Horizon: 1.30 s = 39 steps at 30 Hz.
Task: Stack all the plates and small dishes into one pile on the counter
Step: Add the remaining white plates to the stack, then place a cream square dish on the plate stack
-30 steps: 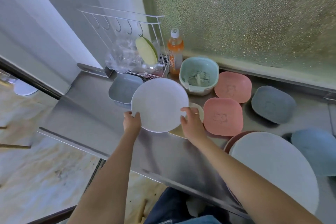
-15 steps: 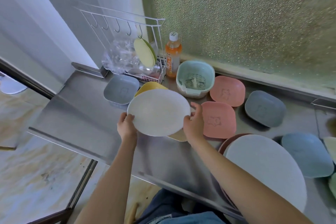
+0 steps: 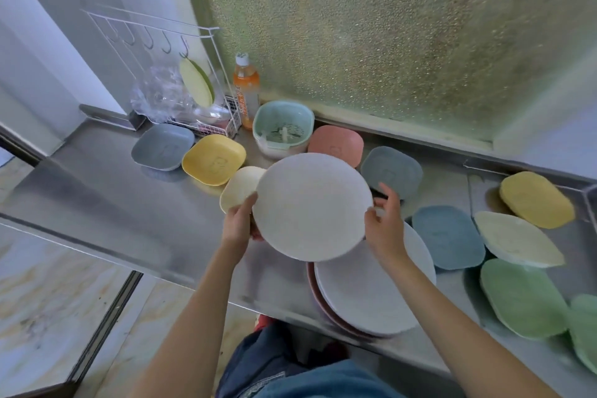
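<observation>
I hold a round white plate [image 3: 311,207] above the steel counter [image 3: 97,178]. My left hand [image 3: 239,223] grips its left rim and my right hand [image 3: 384,223] grips its right rim. Just below and to the right lies a pile of a large white plate [image 3: 371,294] on a reddish-brown plate [image 3: 318,297], near the front edge. Small dishes lie around: grey [image 3: 163,147], yellow [image 3: 213,163], cream [image 3: 240,187], pink [image 3: 336,144], grey [image 3: 392,170], blue [image 3: 447,241], cream [image 3: 517,239], yellow [image 3: 536,199] and green [image 3: 521,297].
A mint strainer basket [image 3: 282,128] and an orange drink bottle [image 3: 246,90] stand at the back by the frosted window. A white wire rack [image 3: 155,39] holding a green plate [image 3: 195,82] and a plastic bag [image 3: 161,97] is at the back left. The floor drops off left.
Both hands have carried the white plate to the right, from over the cream dish to partly above the large white plate. The view has swung right, showing more dishes there.
</observation>
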Tool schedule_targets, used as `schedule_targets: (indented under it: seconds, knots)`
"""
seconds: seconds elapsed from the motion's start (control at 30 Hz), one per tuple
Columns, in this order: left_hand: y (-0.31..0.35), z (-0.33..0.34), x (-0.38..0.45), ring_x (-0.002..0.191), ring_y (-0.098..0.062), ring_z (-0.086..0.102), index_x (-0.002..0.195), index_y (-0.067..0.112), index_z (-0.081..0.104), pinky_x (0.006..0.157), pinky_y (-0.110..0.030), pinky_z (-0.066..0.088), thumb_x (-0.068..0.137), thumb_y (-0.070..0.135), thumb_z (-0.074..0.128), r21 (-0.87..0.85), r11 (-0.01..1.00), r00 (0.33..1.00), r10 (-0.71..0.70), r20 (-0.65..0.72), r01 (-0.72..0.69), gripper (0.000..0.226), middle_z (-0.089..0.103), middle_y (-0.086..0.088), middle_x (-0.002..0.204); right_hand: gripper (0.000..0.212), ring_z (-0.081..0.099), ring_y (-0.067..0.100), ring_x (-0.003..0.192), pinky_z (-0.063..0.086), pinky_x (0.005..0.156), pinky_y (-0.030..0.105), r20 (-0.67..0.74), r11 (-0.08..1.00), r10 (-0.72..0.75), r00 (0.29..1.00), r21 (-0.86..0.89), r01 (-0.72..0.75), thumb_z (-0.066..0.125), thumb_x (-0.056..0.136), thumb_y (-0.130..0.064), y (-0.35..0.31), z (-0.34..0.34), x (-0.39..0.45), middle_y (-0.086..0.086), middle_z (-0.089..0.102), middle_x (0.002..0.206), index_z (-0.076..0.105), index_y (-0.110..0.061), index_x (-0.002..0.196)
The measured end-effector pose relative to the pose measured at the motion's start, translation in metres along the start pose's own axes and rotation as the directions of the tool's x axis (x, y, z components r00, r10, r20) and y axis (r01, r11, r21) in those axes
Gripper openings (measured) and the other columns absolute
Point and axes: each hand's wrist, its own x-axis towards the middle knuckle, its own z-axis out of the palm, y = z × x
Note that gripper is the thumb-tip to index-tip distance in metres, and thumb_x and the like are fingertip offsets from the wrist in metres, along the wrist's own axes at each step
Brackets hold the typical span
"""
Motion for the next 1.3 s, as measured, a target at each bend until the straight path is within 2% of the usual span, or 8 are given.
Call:
schedule_targets:
  seconds: [0.2,0.3,0.4,0.73,1.0,1.1,1.2,1.3]
  knots:
    - [-0.022,0.049,-0.023,0.053,-0.022,0.045,0.068,0.008,0.054,0.037,-0.021,0.041,0.092,0.028,0.054,0.268,0.955,0.987,0.093,0.129,-0.125,0.031,0.046,-0.007,0.060,0.049,0.054,0.014,0.097,0.047,0.082,0.035,0.021,0.998,0.043,0.999,-0.040,-0.042,0.047,0.094,-0.009,0.044,-0.073,-0.009,0.000,0.054,0.112,0.035,-0.026,0.138]
    - [-0.037,0.061,-0.031,0.059,-0.024,0.043,0.057,0.017,0.041,0.051,-0.027,0.032,0.092,0.031,0.047,0.568,0.764,0.949,0.195,0.249,-0.306,0.038,0.043,0.001,0.054,0.043,0.055,0.017,0.094,0.042,0.080,0.031,0.002,0.993,0.036,0.999,-0.114,-0.036,0.046,0.093,-0.004,0.064,-0.089,-0.018,0.000,0.055,0.113,0.042,-0.020,0.133]
    - [-0.044,0.070,-0.047,0.057,-0.021,0.042,0.053,0.020,0.035,0.050,-0.027,0.026,0.094,0.031,0.043,0.743,0.561,0.931,0.201,0.304,-0.364,0.042,0.040,0.003,0.052,0.038,0.058,0.024,0.087,0.041,0.074,0.031,-0.002,0.977,0.007,1.000,-0.213,-0.007,0.045,0.092,-0.001,0.082,-0.101,-0.026,0.007,0.059,0.112,0.049,-0.015,0.126]
    - [-0.049,0.069,-0.063,0.052,-0.016,0.041,0.053,0.019,0.033,0.048,-0.022,0.029,0.092,0.038,0.042,0.862,0.365,0.936,0.163,0.313,-0.352,0.044,0.042,0.002,0.053,0.041,0.048,0.032,0.116,0.041,0.095,0.041,-0.086,0.933,-0.057,0.995,-0.360,0.022,0.048,0.089,0.000,0.097,-0.092,-0.038,0.013,0.056,0.123,0.049,-0.008,0.129]
    - [-0.051,0.067,-0.059,0.067,-0.023,0.054,0.066,0.018,0.043,0.062,-0.027,0.040,0.097,0.046,0.031,0.861,0.271,0.902,0.146,0.405,-0.431,0.043,0.054,-0.001,0.069,0.038,0.036,0.037,0.122,0.035,0.095,0.049,-0.191,0.886,0.007,0.982,-0.454,-0.094,0.057,0.088,-0.008,0.102,-0.078,-0.041,0.017,0.040,0.136,0.049,-0.007,0.125]
    - [-0.048,0.062,-0.054,0.073,-0.025,0.058,0.072,0.020,0.045,0.068,-0.030,0.045,0.098,0.044,0.027,0.864,0.282,0.908,0.179,0.379,-0.417,0.039,0.057,-0.001,0.076,0.041,0.040,0.033,0.126,0.033,0.101,0.050,-0.206,0.947,0.092,0.974,-0.285,-0.149,0.049,0.095,-0.023,0.109,-0.075,-0.044,0.013,0.040,0.141,0.040,-0.009,0.133]
    - [-0.042,0.050,-0.040,0.081,-0.034,0.062,0.083,0.014,0.047,0.066,-0.031,0.041,0.099,0.034,0.029,0.907,0.333,0.946,0.280,0.164,-0.256,0.031,0.062,-0.009,0.086,0.046,0.040,0.029,0.128,0.034,0.108,0.051,-0.198,0.977,0.156,0.968,-0.113,-0.180,0.042,0.098,-0.029,0.115,-0.071,-0.049,0.010,0.040,0.143,0.033,-0.012,0.140]
    - [-0.036,0.036,-0.014,0.084,-0.040,0.066,0.104,0.005,0.045,0.069,-0.033,0.046,0.096,0.037,0.035,0.807,0.590,0.974,0.182,-0.138,0.004,0.034,0.064,-0.015,0.095,0.049,0.043,0.027,0.126,0.037,0.106,0.049,-0.185,0.981,0.161,0.969,-0.081,-0.178,0.039,0.096,-0.037,0.115,-0.070,-0.050,0.009,0.044,0.140,0.036,-0.013,0.139]
